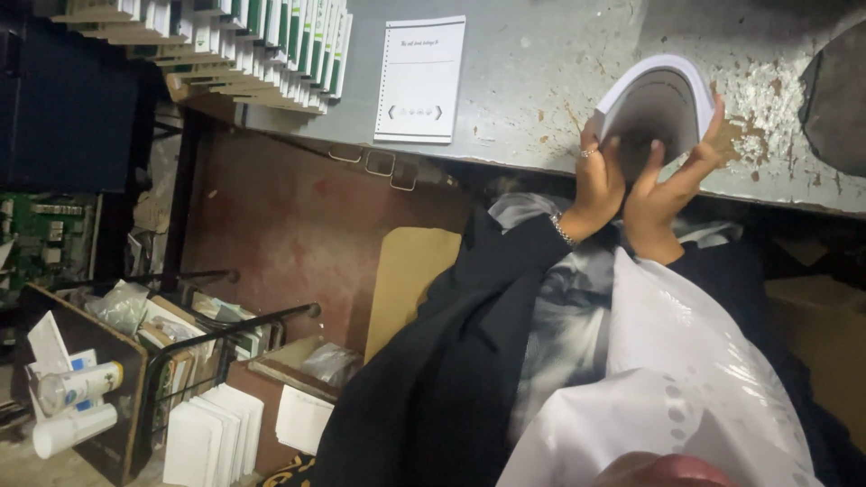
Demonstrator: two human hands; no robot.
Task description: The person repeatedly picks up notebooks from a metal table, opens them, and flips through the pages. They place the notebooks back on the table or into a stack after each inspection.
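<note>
You are in a small print or bookbinding workshop. Along the far left edge of the worn, paint-chipped grey desk (541,81) stands a long row of identical green-and-white booklets (262,45), with a single punched white booklet (419,79) lying beside them. Below the desk's near edge, a metal rack (198,352) holds more paper stacks (212,437), and glue bottles (77,406) lie nearby.
</note>
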